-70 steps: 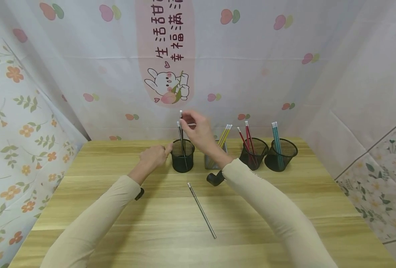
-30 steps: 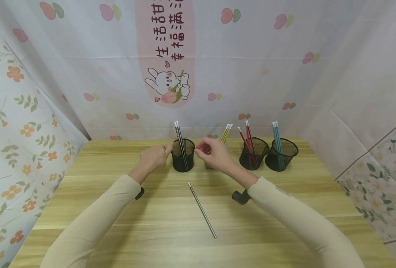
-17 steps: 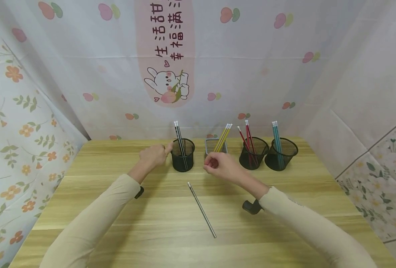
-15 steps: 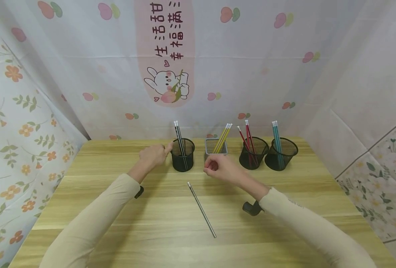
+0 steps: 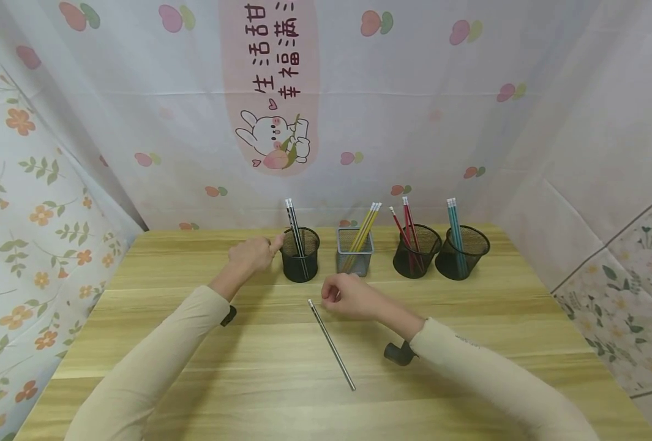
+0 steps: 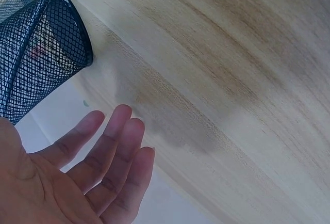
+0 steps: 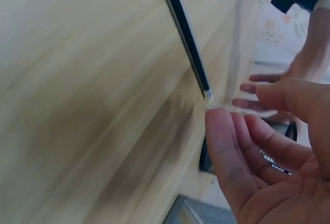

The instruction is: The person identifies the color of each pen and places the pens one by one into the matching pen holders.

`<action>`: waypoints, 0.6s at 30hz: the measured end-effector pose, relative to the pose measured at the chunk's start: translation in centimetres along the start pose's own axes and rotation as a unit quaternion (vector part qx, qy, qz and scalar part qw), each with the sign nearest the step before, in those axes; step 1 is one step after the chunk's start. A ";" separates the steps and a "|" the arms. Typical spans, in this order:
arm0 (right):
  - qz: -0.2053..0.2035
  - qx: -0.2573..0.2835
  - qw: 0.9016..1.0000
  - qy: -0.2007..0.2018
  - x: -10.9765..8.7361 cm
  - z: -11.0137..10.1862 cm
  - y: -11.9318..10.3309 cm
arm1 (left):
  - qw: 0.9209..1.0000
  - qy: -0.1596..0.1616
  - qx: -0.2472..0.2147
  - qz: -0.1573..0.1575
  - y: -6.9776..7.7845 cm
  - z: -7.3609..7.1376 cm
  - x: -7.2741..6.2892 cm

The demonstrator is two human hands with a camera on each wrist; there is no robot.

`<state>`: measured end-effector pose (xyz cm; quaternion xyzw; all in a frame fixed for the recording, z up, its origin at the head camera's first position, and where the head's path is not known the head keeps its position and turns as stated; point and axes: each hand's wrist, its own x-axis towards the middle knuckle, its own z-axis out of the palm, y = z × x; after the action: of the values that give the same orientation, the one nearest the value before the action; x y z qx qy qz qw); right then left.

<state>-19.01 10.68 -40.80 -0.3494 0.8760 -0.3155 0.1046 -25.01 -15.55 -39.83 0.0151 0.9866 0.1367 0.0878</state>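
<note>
My left hand [image 5: 253,254] touches the side of the leftmost black mesh cup [image 5: 291,268] at thumb level. In the left wrist view, its four fingers [image 6: 111,154] extend loosely beside the cup [image 6: 31,53]. Black pencils [image 5: 294,214] lean in that cup, eraser ends up. One dark pencil [image 5: 332,346] lies on the table, eraser end pointing away from me. My right hand [image 5: 353,298] hovers just right of that end, fingers loosely curled and holding nothing. The right wrist view has the pencil [image 7: 185,35] just beyond the fingertips [image 7: 218,118].
A grey square mesh holder [image 5: 363,264] with yellow pencils [image 5: 367,226] stands right of the black cup. Farther right are a black mesh cup [image 5: 400,264] with red pencils [image 5: 409,223] and another [image 5: 471,266] with teal ones [image 5: 454,220]. A patterned curtain [image 5: 414,122] hangs behind the table [image 5: 221,380].
My right hand has let go of a black pencil, now standing in the left cup. It has come back toward me, past the grey holder, to the lying pencil's eraser end. The left hand stays put.
</note>
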 end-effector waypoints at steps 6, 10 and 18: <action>0.000 -0.013 1.000 -0.003 0.9 1.4 -0.4 | 1.000 -0.002 -0.002 0.000 -0.1 0.0 0.1; 0.011 -0.038 0.999 0.003 1.5 2.0 -0.7 | 1.000 -0.005 -0.004 -0.008 -0.1 -0.1 0.0; 0.066 -0.064 0.996 -0.009 2.1 2.6 -1.5 | 1.000 -0.008 -0.003 -0.007 0.0 -0.1 -0.1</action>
<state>-18.73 7.16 -41.77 -0.3000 0.9144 -0.2484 0.1101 -24.96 -15.62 -39.77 0.0092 0.9856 0.1387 0.0963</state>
